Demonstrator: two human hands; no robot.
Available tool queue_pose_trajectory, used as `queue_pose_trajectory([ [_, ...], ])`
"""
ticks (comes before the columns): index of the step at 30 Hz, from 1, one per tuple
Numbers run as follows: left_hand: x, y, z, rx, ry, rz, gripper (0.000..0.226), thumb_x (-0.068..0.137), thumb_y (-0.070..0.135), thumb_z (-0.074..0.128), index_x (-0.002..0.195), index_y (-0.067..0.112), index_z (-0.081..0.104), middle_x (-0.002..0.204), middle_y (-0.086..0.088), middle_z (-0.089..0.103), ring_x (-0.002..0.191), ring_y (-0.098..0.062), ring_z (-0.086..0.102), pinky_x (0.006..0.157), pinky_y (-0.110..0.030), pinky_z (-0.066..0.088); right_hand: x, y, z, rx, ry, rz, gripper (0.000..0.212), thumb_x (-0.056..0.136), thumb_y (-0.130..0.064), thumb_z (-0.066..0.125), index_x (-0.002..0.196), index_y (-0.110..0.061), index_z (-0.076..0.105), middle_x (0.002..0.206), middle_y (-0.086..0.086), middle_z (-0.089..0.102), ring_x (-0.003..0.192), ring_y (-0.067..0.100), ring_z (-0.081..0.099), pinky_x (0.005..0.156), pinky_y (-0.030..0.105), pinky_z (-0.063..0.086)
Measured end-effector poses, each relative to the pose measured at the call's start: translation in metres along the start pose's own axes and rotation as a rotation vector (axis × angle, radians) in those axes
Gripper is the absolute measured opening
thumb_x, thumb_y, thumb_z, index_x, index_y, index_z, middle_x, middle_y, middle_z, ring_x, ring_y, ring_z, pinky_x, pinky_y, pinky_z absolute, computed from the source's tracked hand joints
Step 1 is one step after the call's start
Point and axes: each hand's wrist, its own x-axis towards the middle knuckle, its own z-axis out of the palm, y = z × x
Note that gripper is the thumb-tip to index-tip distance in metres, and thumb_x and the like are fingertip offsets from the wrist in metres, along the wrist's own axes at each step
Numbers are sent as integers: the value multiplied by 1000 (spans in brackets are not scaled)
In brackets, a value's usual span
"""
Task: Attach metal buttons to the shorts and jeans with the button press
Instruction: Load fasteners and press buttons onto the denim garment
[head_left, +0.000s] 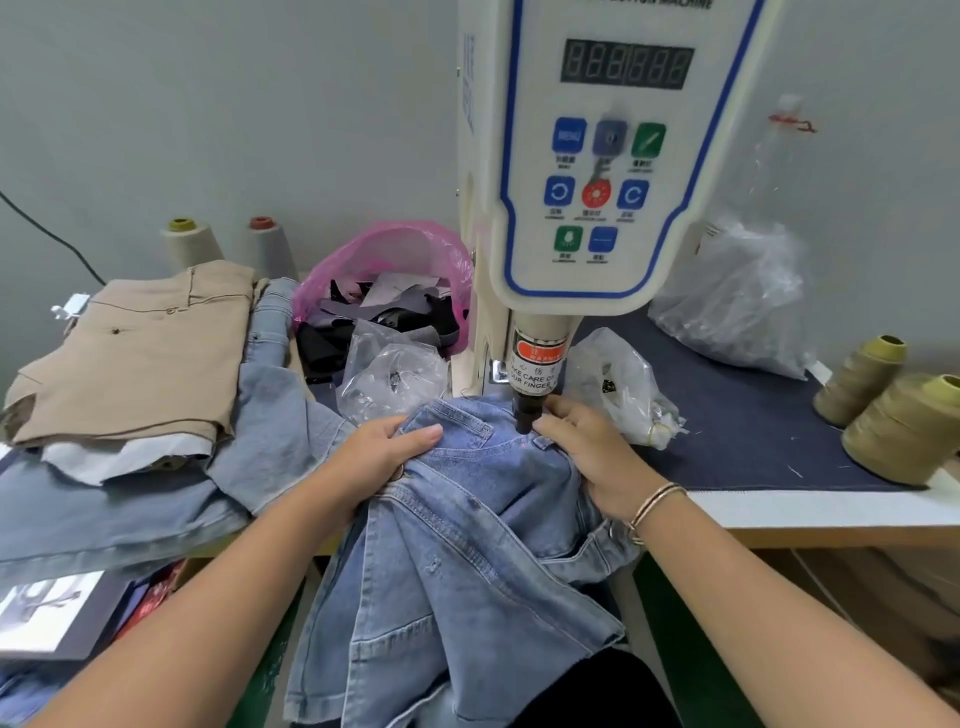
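Denim jeans (467, 519) under both hands

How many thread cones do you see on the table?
4. Two pale cones stand at the back left, one yellow-capped and one red-capped. Two olive cones lie at the right edge. Others may be hidden behind the press.

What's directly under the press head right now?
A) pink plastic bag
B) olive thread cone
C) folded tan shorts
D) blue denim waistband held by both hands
D: the blue denim garment lies bunched under the press head, with the left hand holding it on one side of the head and the right hand on the other; the tan shorts sit folded on the pile at the left.
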Motion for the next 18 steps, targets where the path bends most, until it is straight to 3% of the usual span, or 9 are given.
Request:
queue_pose_trajectory([
  [4, 3, 0, -4, 13, -69, -4, 24, 78, 46, 68, 95, 30, 75, 98, -6, 76, 90, -23, 73, 72, -27, 55, -3, 17, -7, 271, -46, 51, 44, 89, -3, 55, 132, -9, 50, 122, 13, 64, 108, 22, 62, 89, 29, 52],
  [8, 7, -2, -7, -11, -90, -20, 30, 74, 47, 70, 95, 28, 76, 101, -9, 75, 92, -27, 72, 78, -33, 55, -6, 18, -13, 363, -117, 40, 65, 69, -3, 53, 133, -11, 47, 116, 15, 66, 102, 24, 64, 83, 31, 54],
  [12, 6, -3, -13, -50, -107, -35, 28, 75, 41, 70, 96, 23, 76, 102, -12, 74, 93, -30, 72, 72, -31, 59, -10, 19, -14, 400, -149, 18, 58, 69, -2, 52, 126, -9, 46, 103, 11, 71, 93, 21, 68, 77, 28, 55],
  [16, 3, -6, -19, -140, -81, -19, 14, 74, 29, 65, 71, 35, 78, 81, 1, 76, 72, -16, 74, 53, -20, 54, -9, 21, -15, 376, -152, 55, 44, 71, -2, 56, 114, -10, 55, 96, 4, 73, 83, 14, 69, 73, 24, 56],
  [18, 4, -8, -20, -135, -96, -26, 9, 75, 23, 71, 75, 29, 79, 85, -3, 77, 75, -18, 74, 54, -21, 55, -7, 23, -16, 378, -175, 57, 42, 72, -1, 55, 113, -10, 58, 98, 6, 72, 84, 15, 68, 75, 25, 56],
])
